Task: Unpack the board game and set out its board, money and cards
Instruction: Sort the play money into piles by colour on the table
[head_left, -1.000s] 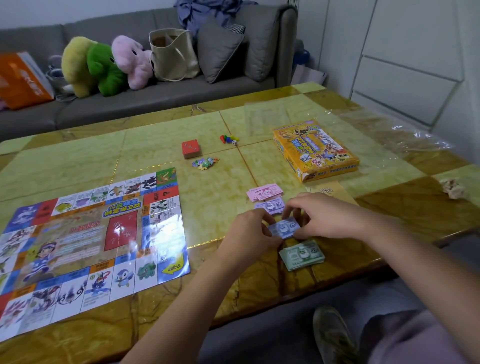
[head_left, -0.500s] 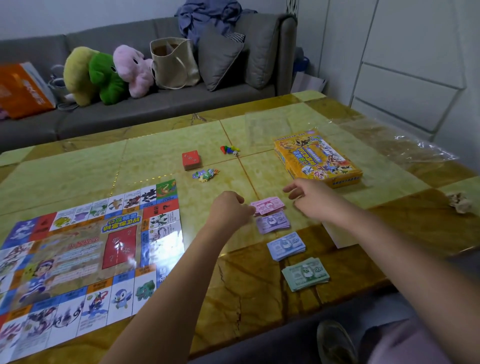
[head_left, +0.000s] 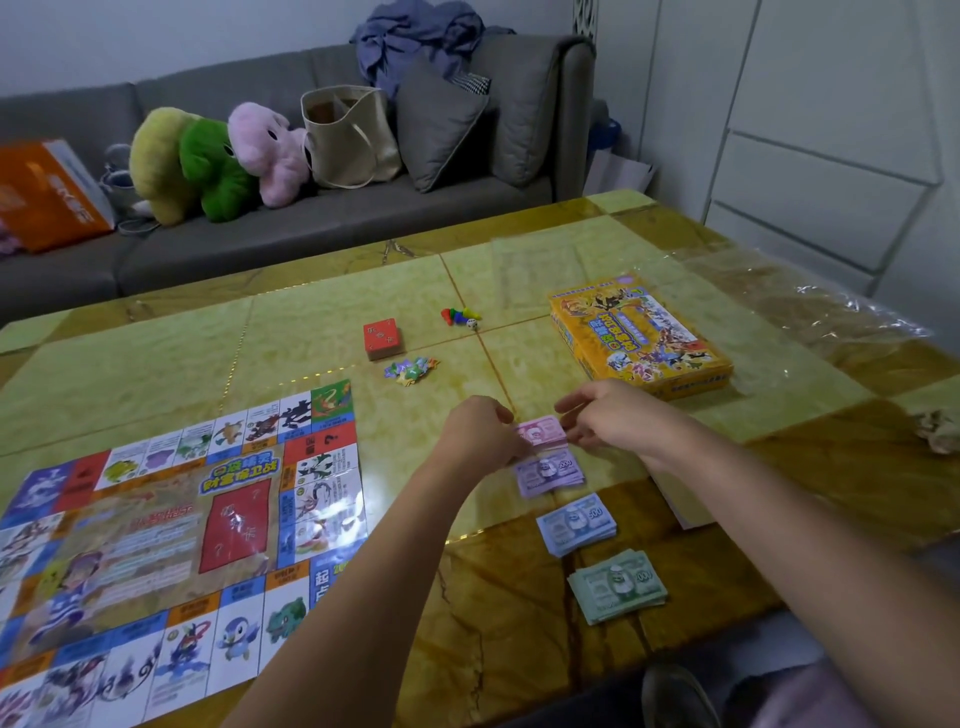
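Left hand (head_left: 480, 434), right hand (head_left: 610, 415), pinching pink notes (head_left: 540, 432)

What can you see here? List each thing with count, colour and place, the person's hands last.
game board: one, multicoloured, flat on the table's left
card deck: one, red, mid-table
pawns: small cluster, mixed colours, right of the deck
game box: one, yellow, right of the pawns
pink notes: one stack, between the hands
purple notes: one stack, just nearer
blue notes: one stack, nearer again
green notes: one stack, nearest
plastic wrap: clear, table's right side
plush toys: three, yellow, green, pink, on the sofa
tote bag: one, beige, on the sofa
left hand: holds the pink notes' left end
right hand: holds their right end
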